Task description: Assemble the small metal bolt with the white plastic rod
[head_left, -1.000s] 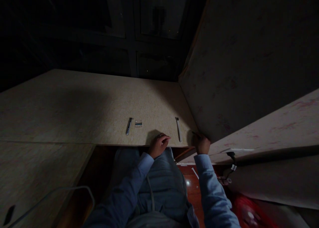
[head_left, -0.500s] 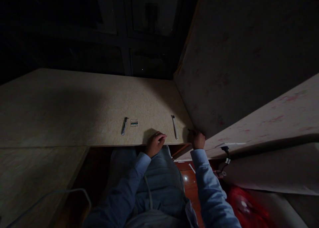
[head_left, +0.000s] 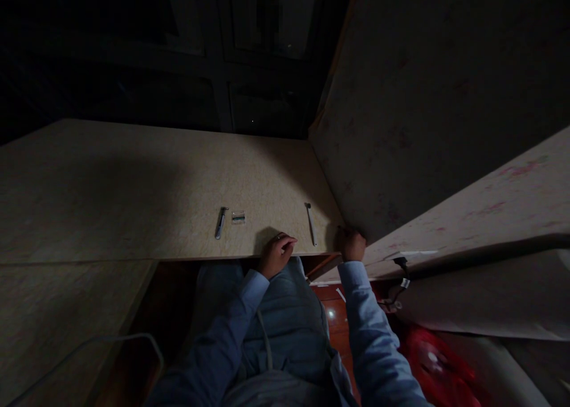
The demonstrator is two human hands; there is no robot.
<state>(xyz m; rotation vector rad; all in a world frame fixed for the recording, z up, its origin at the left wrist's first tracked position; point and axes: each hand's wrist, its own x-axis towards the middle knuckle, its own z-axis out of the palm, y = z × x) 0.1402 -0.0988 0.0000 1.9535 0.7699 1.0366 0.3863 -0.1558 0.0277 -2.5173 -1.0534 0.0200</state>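
White plastic, or something like it, makes up the slim brush-like stick point(head_left: 312, 226) lying on the pale mottled counter point(head_left: 187, 169) between the two hands. Its long axis runs away from the person, the dark head at the far end leaning slightly left. The left hand point(head_left: 276, 255) rests at the counter's front edge, just left of the stick's near end; the right hand point(head_left: 352, 244) is on the other side, by the wall. Neither is clearly nearer. The left grip is curled and narrow with nothing visible in it, but its palm is hidden; whether the right grip pinches anything, I cannot tell.

Farther left, beyond the left hand, lie a small clear case point(head_left: 238, 217) and, just beside it, a pen-like tool point(head_left: 221, 223) with a bent tip. Dark window panes point(head_left: 267, 107) stand behind, a flower-patterned wall point(head_left: 401, 175) closes the right side, and a red bag point(head_left: 434, 362) sits low at right. The light is dim.
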